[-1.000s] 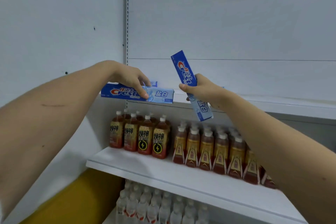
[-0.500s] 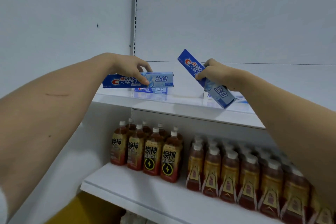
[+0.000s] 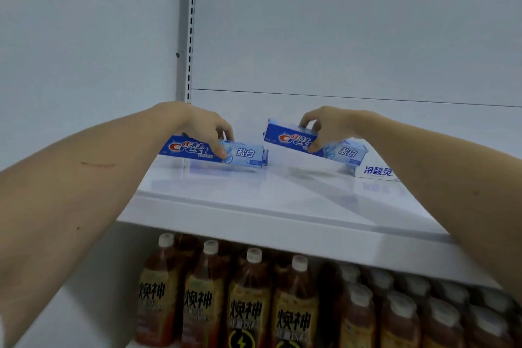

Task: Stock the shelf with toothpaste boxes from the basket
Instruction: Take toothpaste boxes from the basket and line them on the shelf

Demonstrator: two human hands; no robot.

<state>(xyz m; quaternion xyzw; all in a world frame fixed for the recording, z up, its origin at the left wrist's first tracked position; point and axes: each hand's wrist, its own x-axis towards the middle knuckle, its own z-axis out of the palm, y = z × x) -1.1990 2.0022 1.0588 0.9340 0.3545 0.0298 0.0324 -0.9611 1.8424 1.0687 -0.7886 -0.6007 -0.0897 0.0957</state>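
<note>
My left hand grips a blue Crest toothpaste box from above, held level at the back left of the white upper shelf, in front of another blue box whose end shows behind it. My right hand grips a second blue Crest box, lying lengthwise and tilted down to the right, its right end over a white toothpaste box. Whether either held box touches the shelf I cannot tell. The basket is out of view.
A slotted metal upright runs up the back wall at the shelf's left end. Below the upper shelf stand rows of brown tea bottles with white caps, several more to the right.
Both hands have moved forward and down onto the upper shelf. The right box has swung from a steep tilt to nearly level. The view has risen and come closer to the shelf.
</note>
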